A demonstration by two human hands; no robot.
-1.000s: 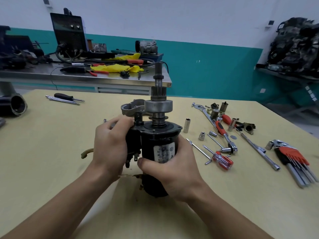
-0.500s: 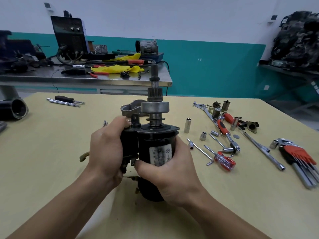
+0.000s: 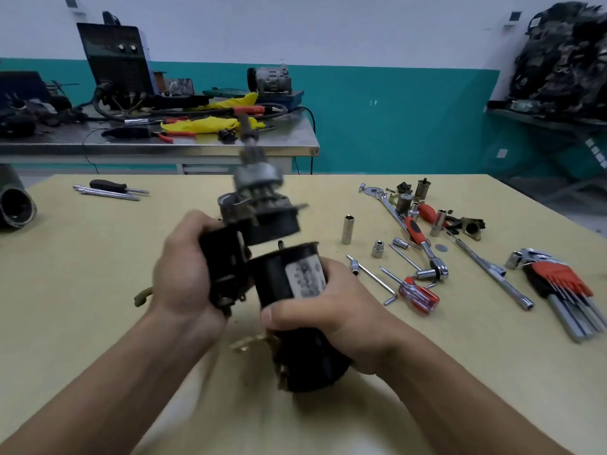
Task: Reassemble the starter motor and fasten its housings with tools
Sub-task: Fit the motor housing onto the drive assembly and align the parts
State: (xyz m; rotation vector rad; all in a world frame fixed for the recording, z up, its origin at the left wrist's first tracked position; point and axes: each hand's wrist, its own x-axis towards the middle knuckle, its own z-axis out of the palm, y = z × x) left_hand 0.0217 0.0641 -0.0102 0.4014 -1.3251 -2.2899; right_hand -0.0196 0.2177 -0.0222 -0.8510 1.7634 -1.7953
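Observation:
I hold the starter motor above the yellow table (image 3: 98, 290). My right hand (image 3: 331, 303) grips the black cylindrical motor body (image 3: 289, 290), which carries a white label and leans toward me. My left hand (image 3: 187, 274) grips the black solenoid section (image 3: 226, 257), joined to the upper part with the drive gear and shaft (image 3: 256, 182). That upper part is blurred, tilted left and lifted apart from the top rim of the body. A grey aluminium housing piece (image 3: 226, 201) lies on the table just behind the motor.
Right of the motor lie loose sockets (image 3: 347, 229), a ratchet (image 3: 423, 244), a red-handled screwdriver (image 3: 417, 295), a T-bar wrench (image 3: 489, 267) and a hex key set (image 3: 565, 290). A black screwdriver (image 3: 115, 187) lies far left. A cluttered steel bench (image 3: 157, 146) stands behind.
The upper section with shaft and solenoid has tilted left and separated from the motor body, which was seated under it before. My right hand has pulled the body down toward me.

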